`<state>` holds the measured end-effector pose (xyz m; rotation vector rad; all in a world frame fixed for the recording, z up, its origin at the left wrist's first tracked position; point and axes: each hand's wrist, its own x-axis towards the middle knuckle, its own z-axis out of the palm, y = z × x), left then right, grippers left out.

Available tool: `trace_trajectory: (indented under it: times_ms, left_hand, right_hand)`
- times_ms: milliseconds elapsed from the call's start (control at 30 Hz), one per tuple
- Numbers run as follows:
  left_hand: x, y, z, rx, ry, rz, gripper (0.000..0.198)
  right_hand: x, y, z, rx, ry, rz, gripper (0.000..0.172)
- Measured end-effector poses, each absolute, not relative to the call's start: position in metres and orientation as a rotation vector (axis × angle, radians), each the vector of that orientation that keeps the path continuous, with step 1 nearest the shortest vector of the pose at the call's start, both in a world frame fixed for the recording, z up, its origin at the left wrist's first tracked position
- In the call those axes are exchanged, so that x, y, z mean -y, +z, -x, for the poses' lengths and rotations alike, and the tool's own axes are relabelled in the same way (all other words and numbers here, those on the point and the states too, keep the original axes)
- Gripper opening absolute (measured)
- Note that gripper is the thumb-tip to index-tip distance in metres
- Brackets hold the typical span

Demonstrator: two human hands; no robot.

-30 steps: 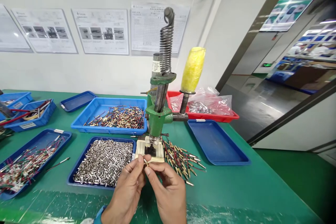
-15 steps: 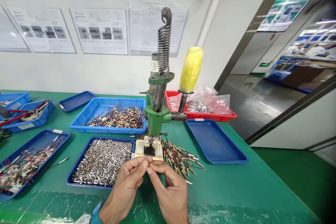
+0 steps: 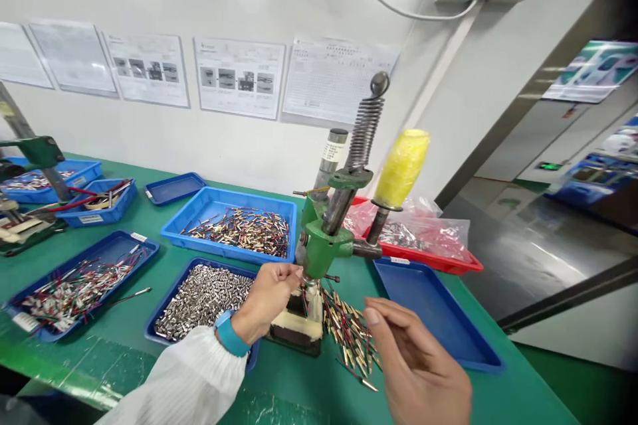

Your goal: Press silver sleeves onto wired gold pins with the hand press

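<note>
My left hand (image 3: 272, 295), with a blue band at the wrist, reaches to the foot of a green hand press (image 3: 326, 249). Its thumb and forefinger are pinched together close under the press's ram. Whatever they hold is small and mostly hidden; thin wires show just below the fingertips. My right hand (image 3: 419, 365) is in the air at the right front, fingers loosely curved and apart from the press, with nothing visible in it. Beyond its fingertips lies a loose pile of brass-tipped wire leads (image 3: 349, 329). The press's yellow-wrapped handle (image 3: 403, 169) stands upright above.
Left of the press are a blue tray of small metal sleeves (image 3: 204, 302) and a blue tray (image 3: 172, 246) of brass-tipped leads. A tray of wired connectors (image 3: 82, 292) sits farther left. On the right are a dark blue tray (image 3: 443, 312) and a red tray (image 3: 468, 262) with plastic bags.
My hands were pinched together in front of the press. The left has gone forward to the press, and the right has drawn away to the right. The camera view has shifted.
</note>
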<state>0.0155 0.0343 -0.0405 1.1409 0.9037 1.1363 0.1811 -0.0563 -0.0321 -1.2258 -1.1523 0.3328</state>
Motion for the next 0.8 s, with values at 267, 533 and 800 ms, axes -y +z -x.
trace_trajectory:
  times_ms: [267, 533, 800]
  left_hand:
    - [-0.024, -0.056, -0.019, -0.873, 1.215, -1.313, 0.031]
    - [-0.019, -0.067, -0.016, -0.944, 1.252, -1.433, 0.032]
    - [-0.017, -0.063, -0.015, -0.929, 1.235, -1.444, 0.03]
  right_hand:
    - [0.025, 0.04, -0.194, 1.17, 0.017, 1.186, 0.022]
    - [-0.053, 0.142, -0.195, 1.476, -0.113, 1.142, 0.035]
    - [0.002, 0.121, -0.17, 1.307, -0.237, 1.055, 0.03]
